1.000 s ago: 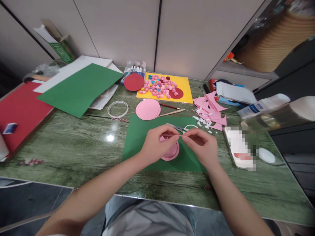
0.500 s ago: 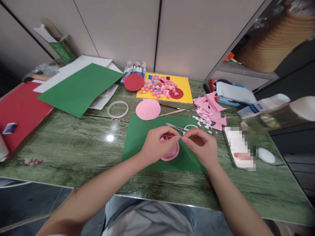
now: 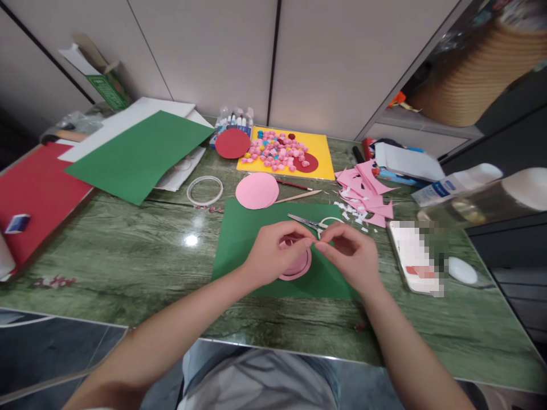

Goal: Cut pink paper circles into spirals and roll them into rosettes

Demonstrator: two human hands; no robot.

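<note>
My left hand [image 3: 280, 250] and my right hand [image 3: 352, 253] meet fingertip to fingertip above a green paper sheet [image 3: 233, 256]. Both are closed in a pinch on a thin pink paper strip, mostly hidden by the fingers. Below my left hand lies a pink paper spiral [image 3: 299, 270], its curved cut lines showing; whether the strip joins it I cannot tell. Just beyond my fingers rest scissors [image 3: 305, 220] with white handles, blades pointing left. Pink paper circles [image 3: 256, 189] overlap the sheet's far edge, beside a wooden stick [image 3: 299, 196].
Pink beads [image 3: 277, 149] cover a yellow sheet [image 3: 325, 154] at the back. Pink paper scraps [image 3: 363, 188] and white bits lie to the right, near a phone [image 3: 410, 256] and bottles [image 3: 461, 182]. A tape roll [image 3: 205, 190] and large green paper [image 3: 141, 154] lie left.
Both hands stay almost in place, still pinched together. The fingertips shift slightly, and less of the pink strip shows between them. Nothing else on the table has moved.
</note>
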